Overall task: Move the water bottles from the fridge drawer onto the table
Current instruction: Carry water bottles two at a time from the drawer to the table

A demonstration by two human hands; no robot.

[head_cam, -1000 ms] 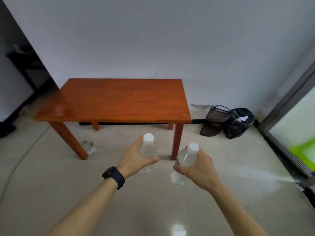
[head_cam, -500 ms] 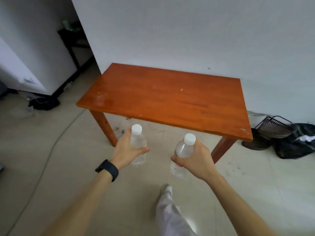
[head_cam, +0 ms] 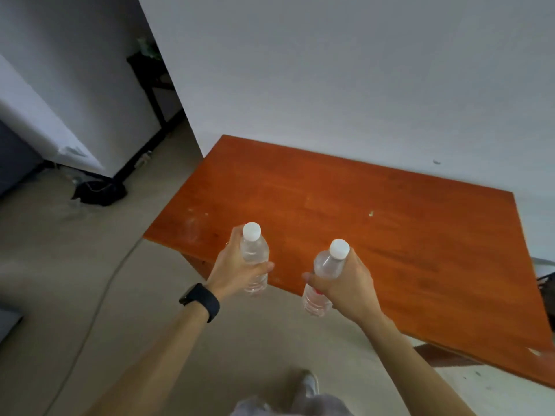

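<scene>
My left hand (head_cam: 232,267) grips a clear water bottle with a white cap (head_cam: 253,250), held upright over the near left edge of the orange wooden table (head_cam: 345,205). My right hand (head_cam: 350,285) grips a second clear bottle (head_cam: 329,265), tilted a little, its base hanging in front of the table's near edge. Both bottles are in the air, not touching the tabletop. A black watch sits on my left wrist. No fridge drawer is in view.
The table stands against a white wall (head_cam: 330,70). A white appliance (head_cam: 45,130) and a dark object (head_cam: 100,192) on the floor lie at the left. A cable (head_cam: 99,295) runs across the floor. My shoe (head_cam: 307,385) shows at the bottom.
I have come closer to the table. Both hands with their bottles have gone from in front of the table to over its near edge.
</scene>
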